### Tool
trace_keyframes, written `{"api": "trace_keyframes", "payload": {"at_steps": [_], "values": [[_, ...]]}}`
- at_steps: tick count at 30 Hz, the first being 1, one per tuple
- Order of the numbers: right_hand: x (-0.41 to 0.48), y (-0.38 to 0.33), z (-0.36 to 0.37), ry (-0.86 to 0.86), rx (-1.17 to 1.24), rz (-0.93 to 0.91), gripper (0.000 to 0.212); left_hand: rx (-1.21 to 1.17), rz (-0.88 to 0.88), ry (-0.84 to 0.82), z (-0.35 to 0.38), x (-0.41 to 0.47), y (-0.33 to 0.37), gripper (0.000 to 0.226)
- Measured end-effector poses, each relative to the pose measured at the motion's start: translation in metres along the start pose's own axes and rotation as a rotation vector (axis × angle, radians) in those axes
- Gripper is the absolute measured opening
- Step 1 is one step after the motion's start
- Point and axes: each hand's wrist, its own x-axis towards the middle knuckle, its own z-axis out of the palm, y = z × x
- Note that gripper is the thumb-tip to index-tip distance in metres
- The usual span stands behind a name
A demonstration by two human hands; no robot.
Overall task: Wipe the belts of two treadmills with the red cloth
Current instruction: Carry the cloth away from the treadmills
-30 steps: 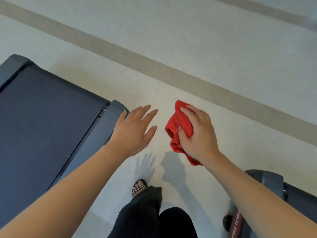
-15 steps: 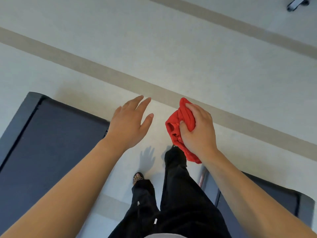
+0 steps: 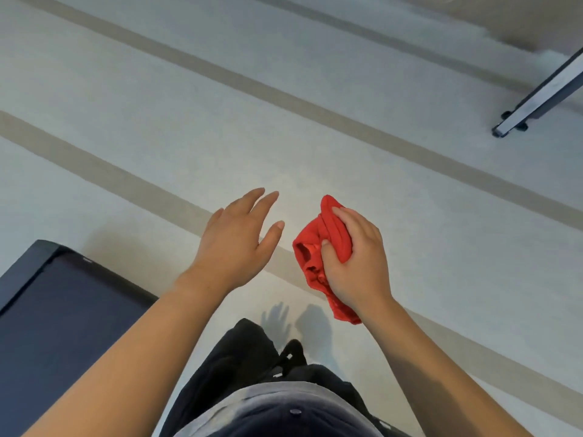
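My right hand is closed around a bunched red cloth, held in the air above the pale floor. My left hand hovers beside it, empty, with fingers spread. The rear end of one treadmill, with its dark belt and dark frame, lies at the lower left, below and left of my left arm. Neither hand touches it. No second treadmill is in view.
Pale floor with beige stripes fills most of the view. A dark metal base bar with small feet sits at the upper right. My dark trousers are at the bottom centre.
The view has swung up and forward. The left treadmill has slid toward the lower left, and the right treadmill has dropped out of view. Both hands keep their pose, cloth still gripped.
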Motion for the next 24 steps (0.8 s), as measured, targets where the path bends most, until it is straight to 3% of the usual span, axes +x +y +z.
{"api": "trace_keyframes", "payload": {"at_steps": [10, 24], "values": [[0.168, -0.017, 0.019, -0.035, -0.032, -0.048, 0.051, -0.033, -0.049, 0.012, -0.032, 0.142, -0.045, 0.056], [0.45, -0.068, 0.067, 0.034, 0.037, 0.014, 0.05, 0.058, 0.007, -0.038, -0.117, 0.425, -0.139, 0.056]]}}
